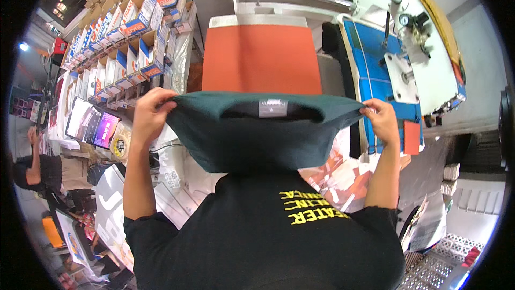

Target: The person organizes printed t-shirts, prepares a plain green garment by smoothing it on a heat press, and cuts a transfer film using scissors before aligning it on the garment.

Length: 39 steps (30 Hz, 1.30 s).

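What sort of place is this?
Probably a garment-printing workshop: a dark green shirt held between left hand and right hand, a flat orange pad, and a press-like machine with a gauge.

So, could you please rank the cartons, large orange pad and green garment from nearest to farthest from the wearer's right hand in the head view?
1. Green garment: held at its right end by the right hand.
2. Large orange pad: ahead, centre.
3. Cartons: upper left.

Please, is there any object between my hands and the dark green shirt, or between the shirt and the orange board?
Nothing visible. Your left hand and right hand pinch the dark green shirt directly; its upper edge overlaps the orange board in view.
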Each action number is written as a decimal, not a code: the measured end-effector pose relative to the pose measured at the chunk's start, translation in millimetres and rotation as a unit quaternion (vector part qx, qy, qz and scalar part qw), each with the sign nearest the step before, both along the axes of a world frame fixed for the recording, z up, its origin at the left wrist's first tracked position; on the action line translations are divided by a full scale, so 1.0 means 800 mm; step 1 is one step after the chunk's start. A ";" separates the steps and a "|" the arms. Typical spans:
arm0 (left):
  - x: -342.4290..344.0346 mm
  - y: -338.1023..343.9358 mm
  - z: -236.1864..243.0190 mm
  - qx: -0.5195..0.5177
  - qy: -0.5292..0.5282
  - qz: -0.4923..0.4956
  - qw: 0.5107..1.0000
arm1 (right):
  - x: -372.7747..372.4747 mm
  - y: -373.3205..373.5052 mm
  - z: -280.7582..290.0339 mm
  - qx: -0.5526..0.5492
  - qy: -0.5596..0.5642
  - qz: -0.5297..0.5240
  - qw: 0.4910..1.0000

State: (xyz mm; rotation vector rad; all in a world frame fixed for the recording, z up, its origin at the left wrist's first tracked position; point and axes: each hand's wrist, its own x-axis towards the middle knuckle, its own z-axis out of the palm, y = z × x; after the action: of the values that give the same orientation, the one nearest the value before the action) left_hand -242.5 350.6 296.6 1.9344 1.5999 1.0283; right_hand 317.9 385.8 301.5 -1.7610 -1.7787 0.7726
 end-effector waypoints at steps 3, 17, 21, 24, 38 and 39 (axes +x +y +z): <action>-0.011 -0.010 -0.018 -0.083 0.075 0.026 0.993 | -0.005 -0.004 0.029 0.034 -0.068 0.038 0.996; -0.037 -0.070 0.081 0.127 -0.159 0.016 0.979 | 0.019 -0.065 0.118 0.104 0.183 0.060 0.976; -0.064 -0.034 0.122 0.144 -0.079 0.196 0.967 | 0.040 -0.020 0.167 0.209 0.116 0.081 0.968; -0.047 0.074 0.110 0.044 0.001 0.119 0.992 | -0.005 0.076 0.166 0.142 -0.027 0.043 0.989; -0.037 0.364 -0.190 -0.191 -0.130 0.347 0.909 | -0.089 0.399 -0.184 -0.144 0.066 -0.252 0.955; -0.041 0.382 -0.196 -0.172 -0.188 0.348 0.902 | -0.094 0.417 -0.192 -0.118 0.131 -0.266 0.948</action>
State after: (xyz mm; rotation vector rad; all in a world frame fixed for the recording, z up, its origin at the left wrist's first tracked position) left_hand -275.0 656.0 139.5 0.8579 2.0947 1.1736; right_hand 243.0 719.4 147.6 -2.0477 -0.9977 0.9522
